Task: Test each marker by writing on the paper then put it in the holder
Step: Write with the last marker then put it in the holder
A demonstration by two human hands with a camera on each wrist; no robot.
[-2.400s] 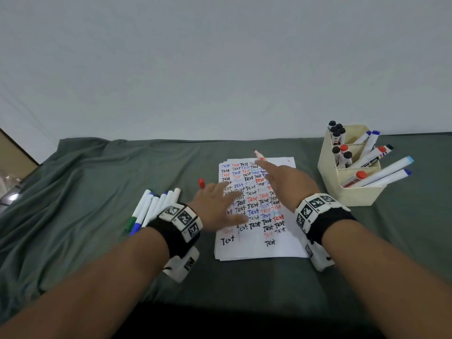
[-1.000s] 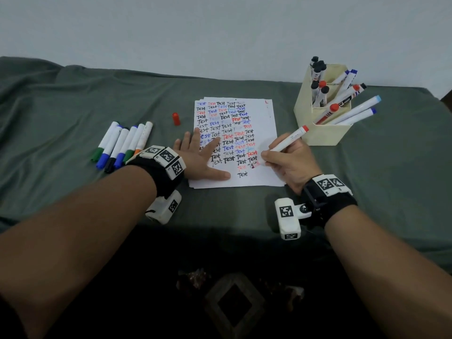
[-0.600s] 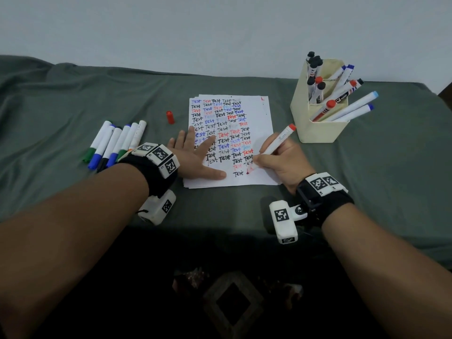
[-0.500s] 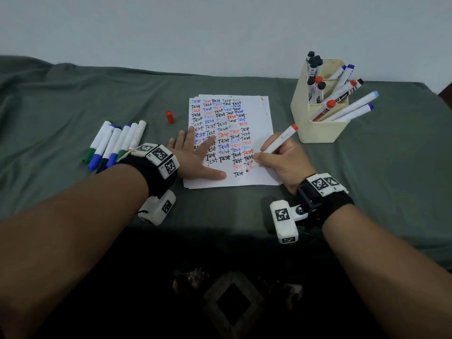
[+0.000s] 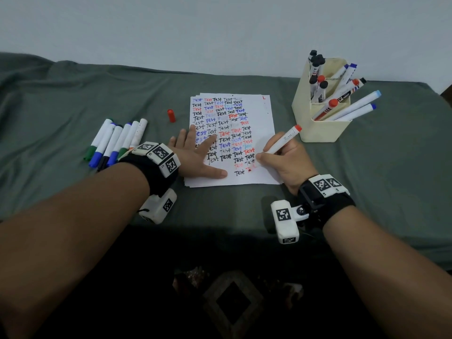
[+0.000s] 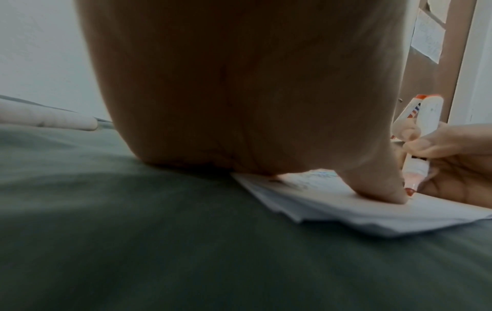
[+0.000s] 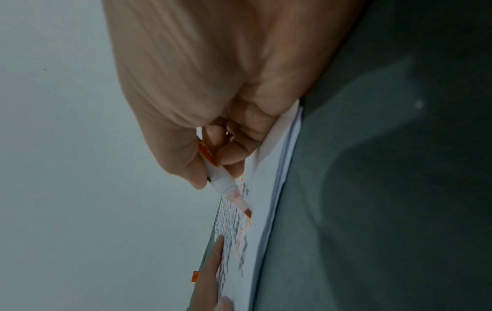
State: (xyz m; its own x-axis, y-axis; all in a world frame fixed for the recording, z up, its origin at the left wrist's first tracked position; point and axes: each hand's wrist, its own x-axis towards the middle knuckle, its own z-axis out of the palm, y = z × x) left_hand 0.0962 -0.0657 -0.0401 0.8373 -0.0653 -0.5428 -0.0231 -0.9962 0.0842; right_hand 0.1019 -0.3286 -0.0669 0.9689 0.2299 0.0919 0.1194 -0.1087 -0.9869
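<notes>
Risk at the writing stage: right hand (image 5: 286, 162) pinches the red marker (image 5: 281, 141), tip on the paper (image 5: 266, 133), left hand (image 5: 195, 155) flat on the stack, so slack pressure lets sheets slide, and its cap (image 5: 171, 115) lies apart, easily forgotten before the holder (image 5: 318, 128).

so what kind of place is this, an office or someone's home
Probably a home rather than an office, though that is a guess. The work surface is draped in a rumpled grey-green cloth against a bare white wall, and the left wrist view shows a wooden door with papers stuck on it.
</notes>
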